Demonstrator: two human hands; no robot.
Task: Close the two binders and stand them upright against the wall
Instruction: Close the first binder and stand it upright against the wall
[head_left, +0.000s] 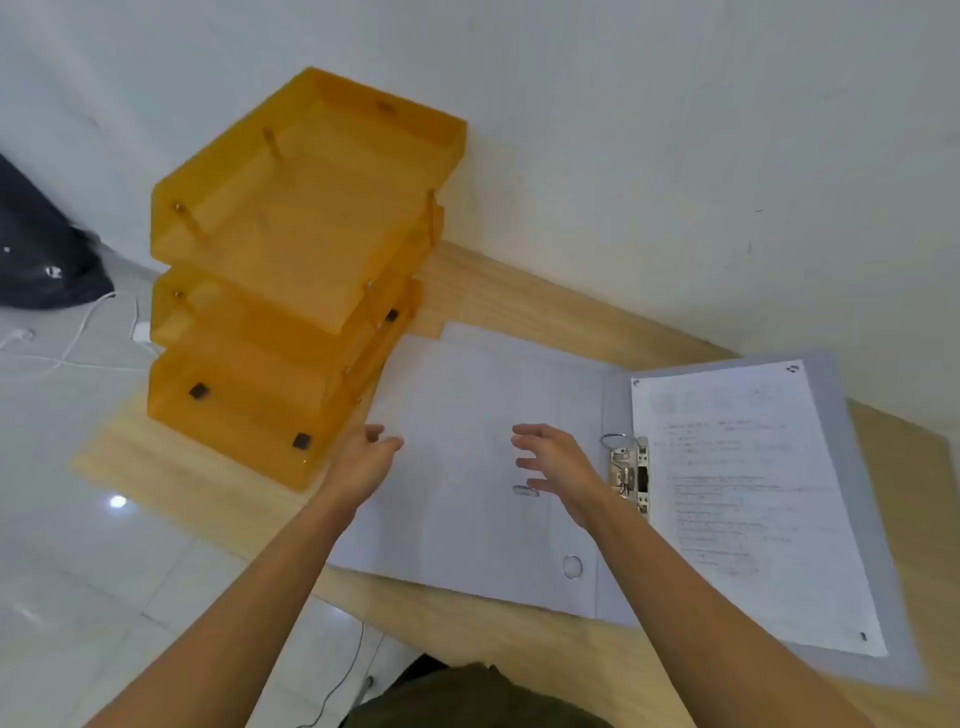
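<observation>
Wooden desk (519, 291); open binder (467, 467); both hands (363, 460) above, empty.

A: Binder state?

B: Grey lever-arch binder (597, 467) lying open flat on the wood desk (519, 291), near the white wall (675, 156). Left cover blank. Right side holds a printed sheet stack (753, 493). Metal ring mechanism (631, 473) sits at the spine.

A: Second one?

B: Only a pale edge (467, 332) peeking out under the far left cover. Can't tell more.
</observation>
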